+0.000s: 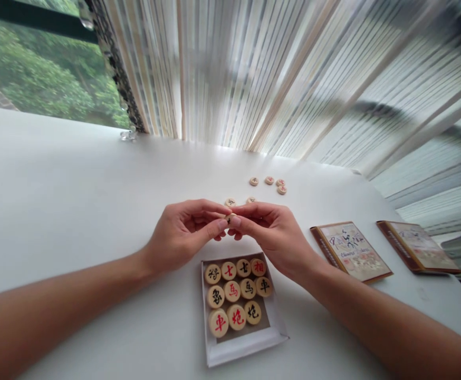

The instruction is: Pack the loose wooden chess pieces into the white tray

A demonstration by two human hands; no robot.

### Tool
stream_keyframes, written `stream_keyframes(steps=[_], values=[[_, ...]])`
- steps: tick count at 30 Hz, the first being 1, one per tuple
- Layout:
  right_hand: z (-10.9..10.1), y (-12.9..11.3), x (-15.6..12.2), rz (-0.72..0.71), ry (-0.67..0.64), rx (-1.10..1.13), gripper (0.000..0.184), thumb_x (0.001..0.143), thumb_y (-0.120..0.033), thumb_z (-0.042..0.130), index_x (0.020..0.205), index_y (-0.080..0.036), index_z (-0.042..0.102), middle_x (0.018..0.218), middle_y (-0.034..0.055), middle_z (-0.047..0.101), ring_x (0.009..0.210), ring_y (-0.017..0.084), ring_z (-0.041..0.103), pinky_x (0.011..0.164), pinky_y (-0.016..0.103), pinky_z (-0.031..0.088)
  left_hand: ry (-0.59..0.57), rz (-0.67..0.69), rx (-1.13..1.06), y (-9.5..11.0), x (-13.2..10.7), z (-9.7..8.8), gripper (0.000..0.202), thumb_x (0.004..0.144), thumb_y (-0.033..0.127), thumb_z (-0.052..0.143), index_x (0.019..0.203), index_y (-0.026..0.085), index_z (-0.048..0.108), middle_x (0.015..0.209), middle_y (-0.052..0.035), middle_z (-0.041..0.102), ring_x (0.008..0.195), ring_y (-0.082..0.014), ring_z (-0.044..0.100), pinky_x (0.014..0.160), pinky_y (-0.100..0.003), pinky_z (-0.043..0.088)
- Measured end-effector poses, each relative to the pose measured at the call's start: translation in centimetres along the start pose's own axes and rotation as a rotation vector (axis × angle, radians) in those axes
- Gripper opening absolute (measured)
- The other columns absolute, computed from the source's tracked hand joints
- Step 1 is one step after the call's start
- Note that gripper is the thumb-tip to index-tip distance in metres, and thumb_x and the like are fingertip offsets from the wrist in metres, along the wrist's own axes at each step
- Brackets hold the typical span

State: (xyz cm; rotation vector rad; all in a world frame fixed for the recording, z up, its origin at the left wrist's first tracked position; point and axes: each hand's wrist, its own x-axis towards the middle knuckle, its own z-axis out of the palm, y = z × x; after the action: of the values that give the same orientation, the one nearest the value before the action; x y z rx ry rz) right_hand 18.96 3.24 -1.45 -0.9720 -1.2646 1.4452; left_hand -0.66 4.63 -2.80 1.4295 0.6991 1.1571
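Between the fingertips of my left hand (pixel 189 224) and my right hand (pixel 268 227) is a small wooden Chinese chess piece (pixel 229 217) with a dark character, partly covered by the fingers. Both hands pinch it above the table, just beyond a white open box (pixel 250 345). Rows of larger round chess pieces (pixel 232 291) with red and black characters lie in that box. Just past my fingers, two black-marked pieces (pixel 230 202) rest on the table, partly hidden by my hands.
Several small pieces (pixel 269 180), red and black, lie farther back on the white table (pixel 76 184). Two Chinese chess box covers (pixel 353 250) sit to the right. Striped curtains (pixel 222 74) hang along the table's far edge, with a window (pixel 36 68) at left.
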Motion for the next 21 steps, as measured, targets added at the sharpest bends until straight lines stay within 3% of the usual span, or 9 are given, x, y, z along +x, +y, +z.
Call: stream_keyframes(steps=[3, 7, 13, 18, 21], values=[[-0.06, 0.1, -0.02, 0.019, 0.007, 0.046, 0.025, 0.078, -0.036, 0.095, 0.097, -0.022, 0.087, 0.084, 0.0045, 0.081, 0.074, 0.016, 0.072, 0.076, 0.035, 0.061, -0.001, 0.01, -0.015, 0.01, 0.03, 0.0, 0.014, 0.089, 0.019, 0.082, 0.101, 0.013, 0.079, 0.084, -0.006, 0.084, 0.073, -0.0156, 0.079, 0.068, -0.024, 0.067], [-0.06, 0.22, -0.07, 0.057, 0.02, 0.075, 0.033, 0.068, -0.031, 0.101, 0.096, -0.021, 0.086, 0.087, 0.0047, 0.081, 0.078, 0.017, 0.073, 0.08, 0.036, 0.061, -0.001, 0.009, -0.004, -0.04, -0.04, 0.03, 0.016, 0.09, 0.02, 0.082, 0.103, 0.012, 0.079, 0.085, -0.0075, 0.084, 0.073, -0.0177, 0.079, 0.069, -0.027, 0.068], [0.06, 0.03, -0.07, 0.072, 0.051, 0.034, 0.038, 0.058, -0.03, 0.105, 0.088, -0.02, 0.083, 0.079, 0.0028, 0.078, 0.068, 0.015, 0.068, 0.065, 0.03, 0.058, -0.032, 0.025, 0.016, -0.17, -0.35, 0.17, 0.019, 0.087, 0.017, 0.084, 0.103, 0.012, 0.078, 0.088, -0.008, 0.082, 0.077, -0.0182, 0.08, 0.075, -0.029, 0.069], [0.04, -0.02, -0.07, 0.051, 0.041, 0.019, 0.03, 0.066, -0.036, 0.102, 0.081, -0.02, 0.082, 0.073, 0.0023, 0.075, 0.064, 0.014, 0.066, 0.059, 0.026, 0.055, -0.122, 0.054, -0.024, -0.09, -0.47, 0.25, 0.019, 0.09, 0.015, 0.081, 0.108, 0.013, 0.075, 0.092, -0.0083, 0.083, 0.086, -0.0203, 0.083, 0.084, -0.031, 0.069], [-0.08, 0.0, -0.51, 0.032, 0.026, -0.066, 0.023, 0.077, -0.041, 0.095, 0.086, -0.022, 0.085, 0.073, 0.0032, 0.075, 0.066, 0.015, 0.066, 0.063, 0.027, 0.056, -0.117, 0.012, -0.067, -0.4, -0.59, 0.37, 0.025, 0.089, 0.026, 0.085, 0.107, 0.013, 0.074, 0.091, -0.0095, 0.083, 0.087, -0.0229, 0.084, 0.082, -0.032, 0.069]])
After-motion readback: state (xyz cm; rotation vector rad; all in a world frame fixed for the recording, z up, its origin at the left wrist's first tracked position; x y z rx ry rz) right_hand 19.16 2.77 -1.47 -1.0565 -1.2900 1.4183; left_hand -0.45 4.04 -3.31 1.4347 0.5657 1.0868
